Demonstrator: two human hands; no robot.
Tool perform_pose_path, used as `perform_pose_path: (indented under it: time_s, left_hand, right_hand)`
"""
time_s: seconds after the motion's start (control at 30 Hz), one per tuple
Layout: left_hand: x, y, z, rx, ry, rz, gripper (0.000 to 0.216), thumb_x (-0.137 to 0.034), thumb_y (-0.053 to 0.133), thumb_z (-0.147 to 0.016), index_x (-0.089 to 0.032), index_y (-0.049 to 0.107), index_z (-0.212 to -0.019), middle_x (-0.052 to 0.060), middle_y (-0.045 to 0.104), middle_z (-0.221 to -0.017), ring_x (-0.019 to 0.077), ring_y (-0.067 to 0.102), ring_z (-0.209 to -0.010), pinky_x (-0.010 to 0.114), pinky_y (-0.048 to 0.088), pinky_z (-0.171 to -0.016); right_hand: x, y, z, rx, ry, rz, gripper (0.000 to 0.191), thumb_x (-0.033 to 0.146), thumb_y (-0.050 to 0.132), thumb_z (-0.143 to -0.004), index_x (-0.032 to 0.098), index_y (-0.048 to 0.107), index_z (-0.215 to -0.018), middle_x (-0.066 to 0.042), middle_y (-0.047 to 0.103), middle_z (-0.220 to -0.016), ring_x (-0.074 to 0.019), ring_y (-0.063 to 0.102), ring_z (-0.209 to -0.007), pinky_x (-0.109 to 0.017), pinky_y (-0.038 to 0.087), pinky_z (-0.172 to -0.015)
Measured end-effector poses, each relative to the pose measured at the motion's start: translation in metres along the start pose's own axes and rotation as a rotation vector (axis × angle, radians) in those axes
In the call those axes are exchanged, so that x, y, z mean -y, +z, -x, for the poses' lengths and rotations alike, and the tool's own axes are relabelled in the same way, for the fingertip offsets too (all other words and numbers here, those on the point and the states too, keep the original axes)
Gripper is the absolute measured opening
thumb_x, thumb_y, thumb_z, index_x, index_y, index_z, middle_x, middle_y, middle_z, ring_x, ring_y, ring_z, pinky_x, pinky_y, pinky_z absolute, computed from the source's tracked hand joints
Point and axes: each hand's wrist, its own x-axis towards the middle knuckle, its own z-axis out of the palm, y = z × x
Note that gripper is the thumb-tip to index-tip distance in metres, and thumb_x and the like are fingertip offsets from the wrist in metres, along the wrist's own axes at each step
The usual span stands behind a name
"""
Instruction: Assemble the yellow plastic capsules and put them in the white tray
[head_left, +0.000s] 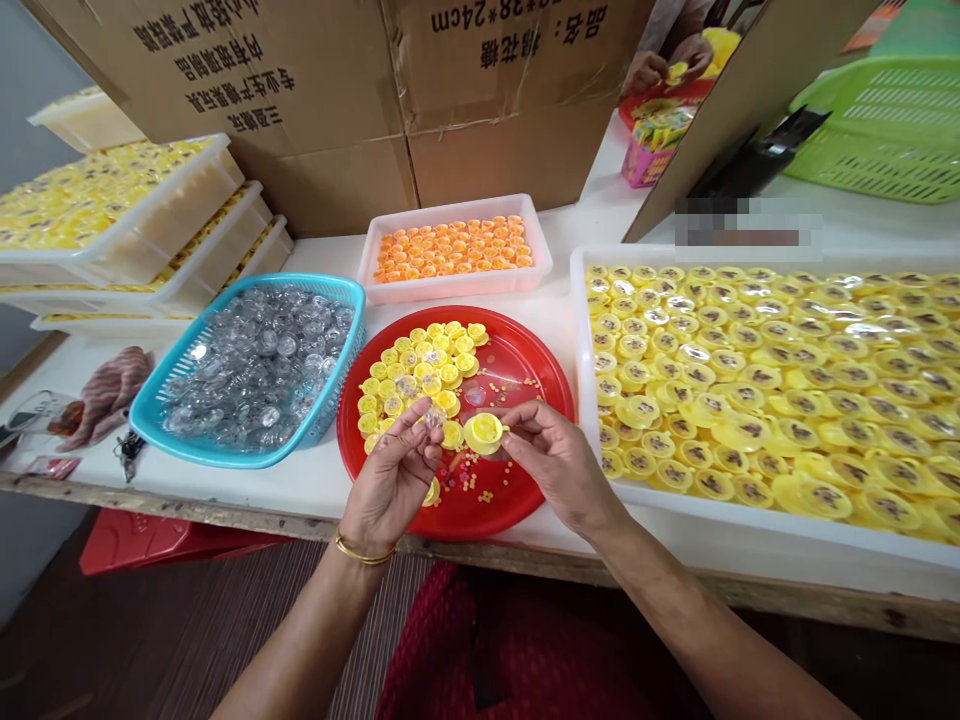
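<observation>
Nearest on my feed, the left hand (pixel 394 465) pinches a small clear plastic piece (pixel 433 420) between thumb and fingers, while the right hand (pixel 555 455) grips a round yellow plastic cup (pixel 484 432) by its edge. Both pieces are apart, above the round red plastic tray (pixel 521 505), where more yellow cups (pixel 382 385) lie. I judge this the pairing step; the next move seems to call for squaring the clear piece over the cup's mouth. Farther out I see a blue plastic basket (pixel 217 457) of clear pieces (pixel 262 360), and a shallow white plastic tray (pixel 450 291) of orange cups (pixel 457 250) before a brown cardboard box (pixel 487 165).
</observation>
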Motion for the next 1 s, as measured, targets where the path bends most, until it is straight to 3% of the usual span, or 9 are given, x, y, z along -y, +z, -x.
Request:
perform_pose_path:
  time_s: [0.13, 0.37, 0.6, 0.73, 1.0]
  left_hand:
    - [0.0, 0.004, -0.002, -0.11, -0.017, 0.03, 0.024, -0.007, 0.066, -0.077, -0.018, 0.065, -0.099, -0.001, 0.066, -0.079, 0.009, 0.067, -0.074, 0.014, 0.053, -0.061]
    - [0.006, 0.003, -0.004, -0.099, -0.008, 0.061, 0.02, -0.01, 0.072, -0.074, -0.015, 0.066, -0.092, -0.003, 0.062, -0.069, 0.006, 0.061, -0.062, 0.012, 0.047, -0.051]
    - [0.011, 0.006, 0.001, 0.044, 0.031, -0.176, 0.02, -0.014, 0.076, -0.069, -0.013, 0.07, -0.089, 0.001, 0.065, -0.072, 0.0065, 0.059, -0.062, 0.015, 0.047, -0.057]
    - [0.012, 0.007, -0.001, 0.053, 0.084, -0.326, 0.021, -0.018, 0.077, -0.068, -0.013, 0.072, -0.088, 0.0, 0.066, -0.071, 0.006, 0.057, -0.059, 0.015, 0.045, -0.055]
    - [0.008, 0.011, -0.001, 0.035, 0.162, -0.479, 0.021, -0.025, 0.078, -0.066, -0.014, 0.071, -0.082, 0.0, 0.064, -0.065, 0.0066, 0.055, -0.054, 0.017, 0.043, -0.052]
  right_hand:
    - [-0.001, 0.0, 0.0, -0.003, 0.024, -0.037, 0.024, 0.039, 0.069, -0.08, 0.021, 0.055, -0.087, -0.005, 0.067, -0.097, -0.0189, 0.067, -0.084, -0.029, 0.058, -0.074]
    - [-0.002, 0.001, 0.001, 0.0, 0.055, -0.137, 0.024, 0.038, 0.073, -0.078, 0.022, 0.056, -0.084, -0.003, 0.067, -0.095, -0.0211, 0.068, -0.086, -0.031, 0.061, -0.071]
    - [0.0, 0.002, 0.002, 0.058, 0.081, -0.156, 0.023, 0.036, 0.071, -0.078, 0.022, 0.054, -0.084, -0.003, 0.067, -0.099, -0.0209, 0.068, -0.085, -0.033, 0.062, -0.073]
    - [0.001, 0.005, 0.002, 0.064, 0.085, -0.159, 0.023, 0.035, 0.07, -0.077, 0.021, 0.053, -0.084, -0.004, 0.066, -0.103, -0.0198, 0.067, -0.084, -0.034, 0.061, -0.075]
    - [-0.006, -0.003, 0.005, 0.02, 0.069, 0.116, 0.025, 0.042, 0.067, -0.082, 0.019, 0.058, -0.089, -0.008, 0.067, -0.097, -0.0213, 0.066, -0.082, -0.03, 0.058, -0.076]
